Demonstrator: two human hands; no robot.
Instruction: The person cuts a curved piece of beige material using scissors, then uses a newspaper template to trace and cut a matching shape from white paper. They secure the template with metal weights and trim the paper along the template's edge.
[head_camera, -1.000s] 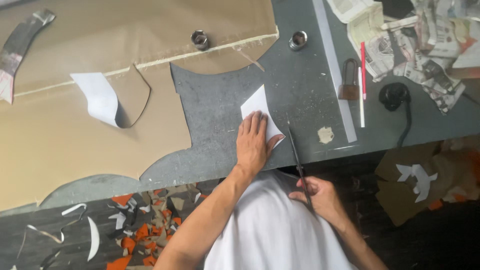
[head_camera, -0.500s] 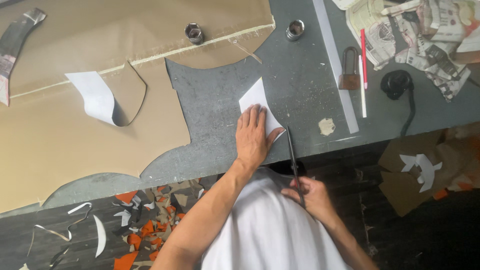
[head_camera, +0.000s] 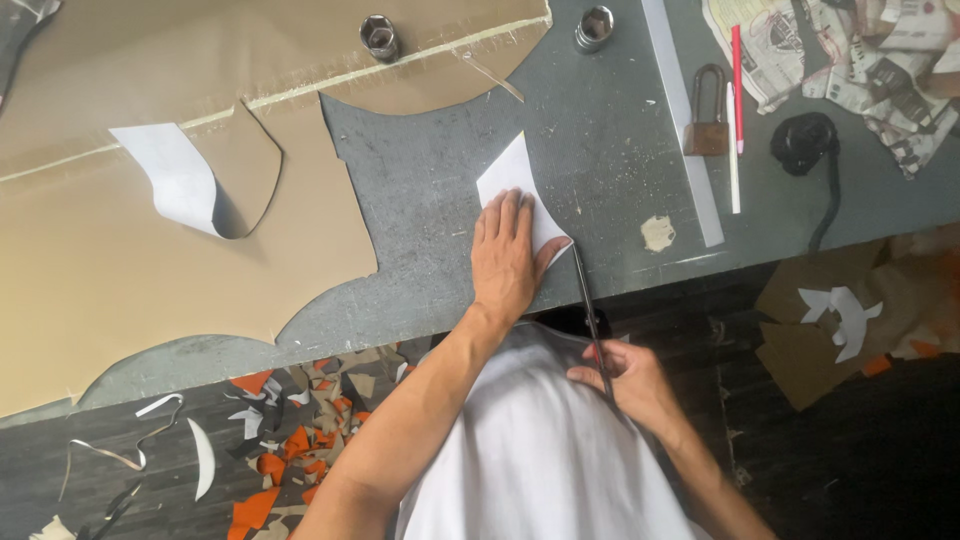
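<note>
My left hand (head_camera: 510, 255) lies flat, fingers spread, on a small white paper piece (head_camera: 513, 180) that rests on the grey worktable (head_camera: 610, 150). Below the table's front edge my right hand (head_camera: 630, 385) is closed around the handle of a long thin dark knife (head_camera: 586, 300). The blade runs up to the lower right corner of the white piece, beside my left thumb. To the left, a large tan sheet (head_camera: 150, 270) covers the table, with a curved flap cut out and a white template (head_camera: 175, 180) curling up from it.
Two metal sockets (head_camera: 380, 38) (head_camera: 594, 27) stand at the back. To the right are a metal ruler (head_camera: 685, 130), a rusty padlock (head_camera: 707, 115), red and white pens (head_camera: 738, 90), a black corded object (head_camera: 805, 145) and crumpled newspaper (head_camera: 860, 50). Orange and tan scraps (head_camera: 290, 450) litter the floor.
The view has shifted down and left a little across the frames. My left hand stays pressed on the white piece, and the knife tip has come up against its lower right corner.
</note>
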